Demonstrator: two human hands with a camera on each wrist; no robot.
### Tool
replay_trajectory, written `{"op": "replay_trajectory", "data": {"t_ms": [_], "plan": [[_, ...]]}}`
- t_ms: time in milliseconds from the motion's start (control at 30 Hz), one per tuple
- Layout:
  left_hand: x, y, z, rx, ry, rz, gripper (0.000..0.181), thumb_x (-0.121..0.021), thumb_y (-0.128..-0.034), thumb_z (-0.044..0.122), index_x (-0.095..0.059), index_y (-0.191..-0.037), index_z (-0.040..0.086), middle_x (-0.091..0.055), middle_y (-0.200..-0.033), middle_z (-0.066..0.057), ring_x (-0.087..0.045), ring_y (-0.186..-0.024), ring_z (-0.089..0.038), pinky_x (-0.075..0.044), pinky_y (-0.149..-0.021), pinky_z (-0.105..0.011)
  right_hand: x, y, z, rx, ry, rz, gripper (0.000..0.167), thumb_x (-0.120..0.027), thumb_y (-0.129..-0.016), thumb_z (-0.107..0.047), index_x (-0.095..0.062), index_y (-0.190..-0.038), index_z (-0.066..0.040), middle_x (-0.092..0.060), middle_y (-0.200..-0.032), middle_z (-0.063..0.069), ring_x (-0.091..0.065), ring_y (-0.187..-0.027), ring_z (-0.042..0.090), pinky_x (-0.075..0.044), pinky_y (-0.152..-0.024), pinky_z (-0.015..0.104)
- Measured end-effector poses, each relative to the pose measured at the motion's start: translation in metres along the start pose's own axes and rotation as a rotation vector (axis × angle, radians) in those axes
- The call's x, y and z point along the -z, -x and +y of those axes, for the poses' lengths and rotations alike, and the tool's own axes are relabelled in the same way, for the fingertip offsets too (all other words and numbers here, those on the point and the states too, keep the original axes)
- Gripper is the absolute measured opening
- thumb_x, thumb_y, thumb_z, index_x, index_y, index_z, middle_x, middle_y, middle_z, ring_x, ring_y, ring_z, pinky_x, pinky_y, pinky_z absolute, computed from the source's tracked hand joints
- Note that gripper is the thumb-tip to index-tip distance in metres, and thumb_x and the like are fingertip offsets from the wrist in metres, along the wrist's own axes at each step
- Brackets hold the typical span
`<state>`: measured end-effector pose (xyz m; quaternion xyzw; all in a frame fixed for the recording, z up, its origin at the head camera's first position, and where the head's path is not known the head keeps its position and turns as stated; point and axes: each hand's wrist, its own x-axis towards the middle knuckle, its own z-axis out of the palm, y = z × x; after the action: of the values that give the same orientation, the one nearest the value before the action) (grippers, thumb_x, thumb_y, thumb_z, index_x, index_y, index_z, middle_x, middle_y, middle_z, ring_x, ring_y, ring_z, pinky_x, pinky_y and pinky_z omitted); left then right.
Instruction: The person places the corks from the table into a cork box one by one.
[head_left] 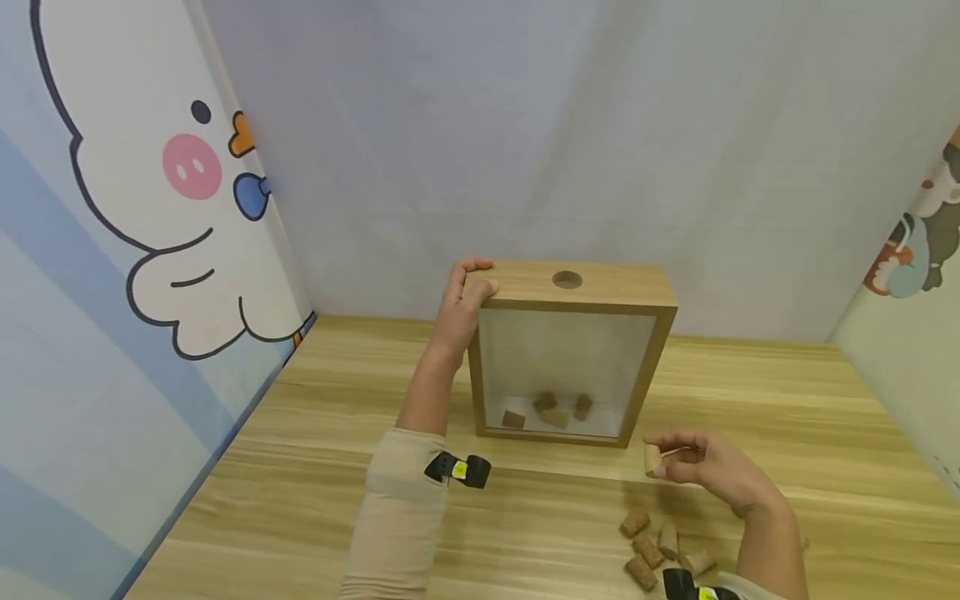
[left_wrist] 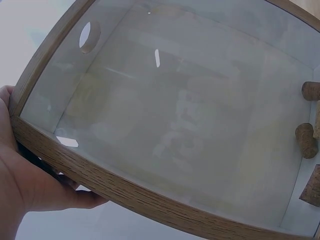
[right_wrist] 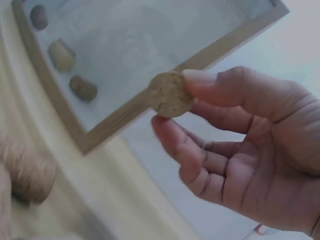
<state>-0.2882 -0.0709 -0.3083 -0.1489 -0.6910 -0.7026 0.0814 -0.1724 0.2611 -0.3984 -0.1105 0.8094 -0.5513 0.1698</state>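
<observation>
A wooden shadow box (head_left: 647,367) with a clear front stands upright on the table, a round hole (head_left: 567,280) in its top. Several corks (head_left: 555,417) lie inside on its floor. My left hand (head_left: 459,312) grips the box's upper left corner, thumb and fingers around the frame; the left wrist view shows the same hand (left_wrist: 35,175) at the edge. To the right of the box, my right hand (head_left: 720,471) pinches a cork (head_left: 652,460) between thumb and fingers, above the table. Its round end faces the camera in the right wrist view.
Several loose corks (head_left: 647,550) lie on the wooden table (head_left: 300,483) below my right hand, near the front. A pale curtain (head_left: 570,150) hangs behind the box. Cartoon-printed walls (head_left: 127,333) stand at the left and right.
</observation>
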Motion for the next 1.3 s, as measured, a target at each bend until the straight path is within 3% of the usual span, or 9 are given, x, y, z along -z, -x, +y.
{"op": "replay_trajectory", "data": {"t_ms": [167,400,500,600,733,867,1033,1200,1300], "plan": [[0.001,0.0,0.001,-0.009,-0.003,-0.006,0.034,-0.047,-0.0897,0.021,-0.045,-0.123,0.013,-0.035,-0.134,-0.006,-0.035,-0.113,-0.025,-0.028,-0.092,-0.044,0.002,0.002,-0.021,0.048,-0.061,-0.021,0.052,-0.065,-0.087,-0.013,-0.043,-0.127,0.012,-0.056,-0.112,0.016,-0.057,-0.096,0.019,-0.047,-0.081,0.029],[0.0,0.0,0.003,-0.006,0.004,-0.008,0.034,-0.047,-0.0902,0.02,-0.044,-0.123,0.012,-0.035,-0.131,-0.008,-0.039,-0.105,-0.026,-0.032,-0.087,-0.041,0.005,-0.003,-0.056,0.277,-0.1,0.0,0.035,-0.06,-0.085,0.006,-0.05,-0.118,0.009,-0.057,-0.102,0.007,-0.057,-0.087,0.014,-0.049,-0.074,0.028],[0.0,0.001,0.003,0.004,0.0,-0.009,0.034,-0.047,-0.0899,0.02,-0.044,-0.123,0.012,-0.035,-0.131,-0.009,-0.039,-0.105,-0.026,-0.032,-0.087,-0.041,0.007,-0.004,-0.074,0.318,-0.088,0.005,0.036,-0.061,-0.083,0.008,-0.054,-0.118,0.001,-0.056,-0.103,0.007,-0.056,-0.085,0.013,-0.05,-0.072,0.028],[0.001,0.002,0.003,0.014,-0.002,-0.003,0.034,-0.047,-0.0896,0.021,-0.045,-0.122,0.013,-0.036,-0.13,-0.009,-0.04,-0.104,-0.026,-0.033,-0.086,-0.041,0.01,-0.004,-0.094,0.325,-0.076,-0.025,0.039,-0.063,-0.082,0.007,-0.053,-0.119,0.0,-0.056,-0.104,0.007,-0.054,-0.082,0.014,-0.05,-0.071,0.027],[0.001,0.003,0.001,0.025,0.005,0.002,0.033,-0.047,-0.0892,0.021,-0.045,-0.122,0.014,-0.037,-0.127,-0.01,-0.044,-0.097,-0.027,-0.036,-0.081,-0.04,0.013,-0.006,-0.121,0.38,-0.055,-0.08,0.037,-0.063,-0.082,0.009,-0.054,-0.116,-0.001,-0.058,-0.095,0.007,-0.054,-0.076,0.014,-0.05,-0.067,0.027],[0.001,0.004,0.001,0.032,0.009,0.005,0.034,-0.048,-0.0887,0.021,-0.045,-0.122,0.014,-0.037,-0.128,-0.01,-0.043,-0.098,-0.027,-0.036,-0.082,-0.039,0.015,-0.01,-0.147,0.461,-0.03,-0.075,0.037,-0.063,-0.08,0.012,-0.057,-0.112,-0.005,-0.058,-0.086,0.008,-0.055,-0.073,0.015,-0.049,-0.063,0.026],[0.001,0.003,0.001,0.036,0.02,0.009,0.034,-0.048,-0.0884,0.021,-0.045,-0.122,0.014,-0.038,-0.126,-0.011,-0.045,-0.097,-0.027,-0.037,-0.081,-0.039,0.018,-0.026,-0.178,0.435,0.007,0.011,0.034,-0.066,-0.079,0.01,-0.058,-0.109,-0.002,-0.061,-0.086,0.008,-0.057,-0.076,0.016,-0.049,-0.065,0.027],[0.001,0.002,0.003,0.023,0.026,0.008,0.034,-0.048,-0.0885,0.021,-0.045,-0.122,0.014,-0.038,-0.126,-0.011,-0.045,-0.096,-0.026,-0.038,-0.079,-0.038,0.021,-0.047,-0.203,0.322,0.078,0.068,0.036,-0.068,-0.08,0.005,-0.054,-0.113,0.0,-0.061,-0.086,0.005,-0.056,-0.081,0.019,-0.047,-0.07,0.029],[0.001,0.001,0.003,0.022,0.025,0.006,0.035,-0.048,-0.0884,0.021,-0.045,-0.122,0.014,-0.038,-0.126,-0.01,-0.045,-0.096,-0.026,-0.038,-0.08,-0.038,0.021,-0.06,-0.214,0.252,0.062,0.069,0.039,-0.067,-0.08,0.005,-0.052,-0.115,0.002,-0.062,-0.087,0.004,-0.057,-0.083,0.019,-0.047,-0.074,0.03]]}}
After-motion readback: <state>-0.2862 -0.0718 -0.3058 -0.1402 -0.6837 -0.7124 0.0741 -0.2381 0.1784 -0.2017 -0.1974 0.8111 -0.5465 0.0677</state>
